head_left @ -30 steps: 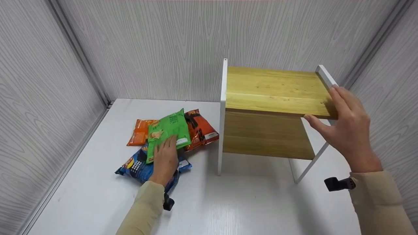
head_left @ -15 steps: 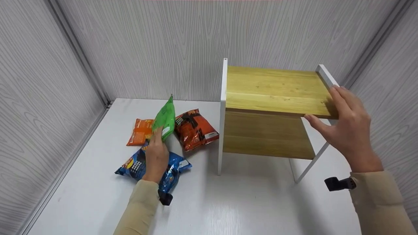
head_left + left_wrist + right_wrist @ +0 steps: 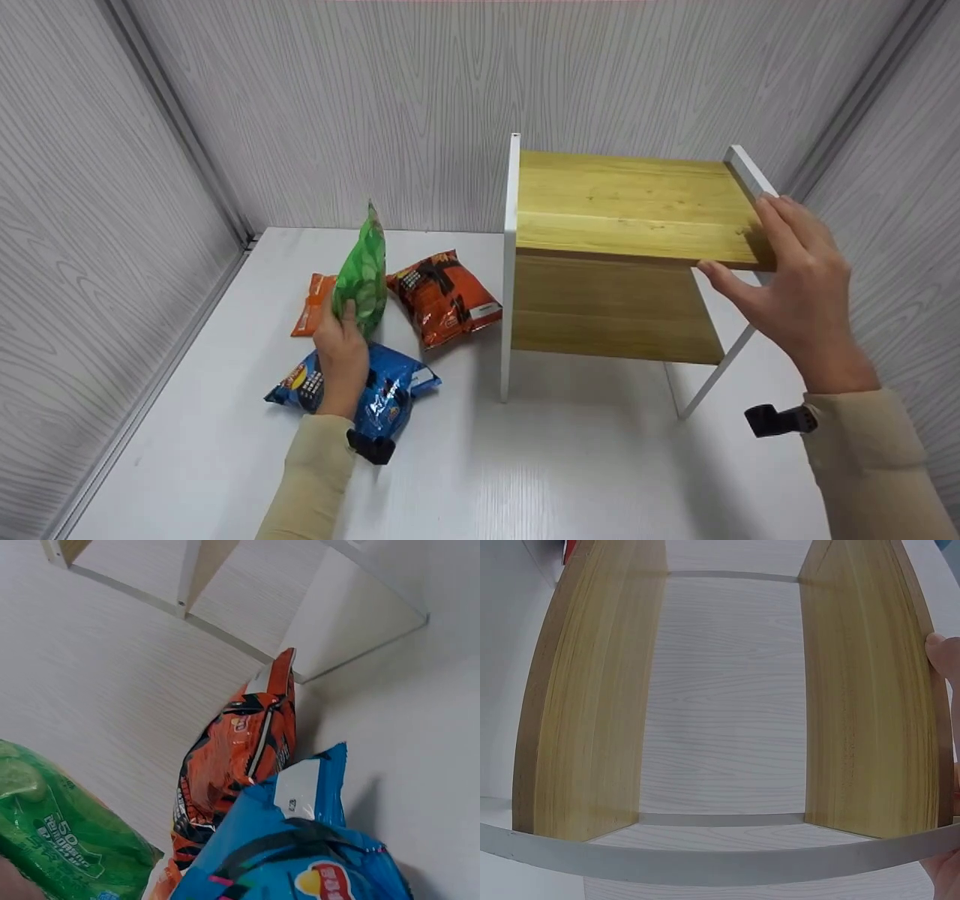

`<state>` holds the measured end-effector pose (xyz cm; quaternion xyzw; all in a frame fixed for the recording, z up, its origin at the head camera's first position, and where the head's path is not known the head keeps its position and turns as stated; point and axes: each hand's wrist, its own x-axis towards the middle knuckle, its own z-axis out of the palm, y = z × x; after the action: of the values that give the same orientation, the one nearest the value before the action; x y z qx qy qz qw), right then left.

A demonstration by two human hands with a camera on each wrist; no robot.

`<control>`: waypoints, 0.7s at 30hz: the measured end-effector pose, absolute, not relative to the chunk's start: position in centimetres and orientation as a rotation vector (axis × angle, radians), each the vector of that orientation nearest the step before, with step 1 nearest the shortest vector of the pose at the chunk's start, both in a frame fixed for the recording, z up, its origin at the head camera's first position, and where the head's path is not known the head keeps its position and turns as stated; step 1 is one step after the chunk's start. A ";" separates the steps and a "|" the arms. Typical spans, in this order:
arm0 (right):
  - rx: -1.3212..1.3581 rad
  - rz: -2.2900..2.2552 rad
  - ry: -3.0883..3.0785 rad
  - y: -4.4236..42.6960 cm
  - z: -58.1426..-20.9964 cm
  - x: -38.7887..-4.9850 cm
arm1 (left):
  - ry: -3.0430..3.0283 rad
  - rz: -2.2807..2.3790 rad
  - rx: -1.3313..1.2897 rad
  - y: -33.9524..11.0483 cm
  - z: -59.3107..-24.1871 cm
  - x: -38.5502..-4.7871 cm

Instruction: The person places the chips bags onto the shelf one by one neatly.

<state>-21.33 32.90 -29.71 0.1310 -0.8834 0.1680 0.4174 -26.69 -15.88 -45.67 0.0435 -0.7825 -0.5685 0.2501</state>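
Observation:
In the head view my left hand [image 3: 343,367] grips the lower edge of a green chip bag [image 3: 364,277], which stands nearly on edge. Beneath this hand lies a blue chip bag [image 3: 390,386], partly covered by it. An orange packet [image 3: 312,306] is half hidden behind the green bag, and a red chip bag [image 3: 454,300] rests to its right. My right hand [image 3: 806,292] holds the front right corner of a two-board wooden shelf [image 3: 630,202], fingers over the white side frame. The right wrist view shows the thumb [image 3: 941,652] against the upper board's edge.
The shelf's white left side frame [image 3: 510,285] stands close to the red bag's right end. Its lower board [image 3: 607,311] hangs above the white table [image 3: 517,480]. Grey wood-grain walls [image 3: 337,112] enclose the table at the back and both sides.
My left hand has lifted the green bag off the pile, tipped it up on edge and shifted it left, uncovering more of the red and blue bags. The right hand has stayed on the shelf.

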 end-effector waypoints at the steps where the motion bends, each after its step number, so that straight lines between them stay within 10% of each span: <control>1: 0.329 0.420 -2.220 32.9 -29.7 -21.3 | -2.115 -1.590 0.136 -15.8 -45.5 -26.6; 21: 0.321 0.429 -2.224 32.8 -29.6 -21.1 | -1.042 -2.698 0.288 -15.5 -44.2 -26.0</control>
<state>-21.08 32.78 -29.60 0.1276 -0.8849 0.1708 0.4142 -25.95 -15.46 -44.21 0.0984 -0.3561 -0.9218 0.1173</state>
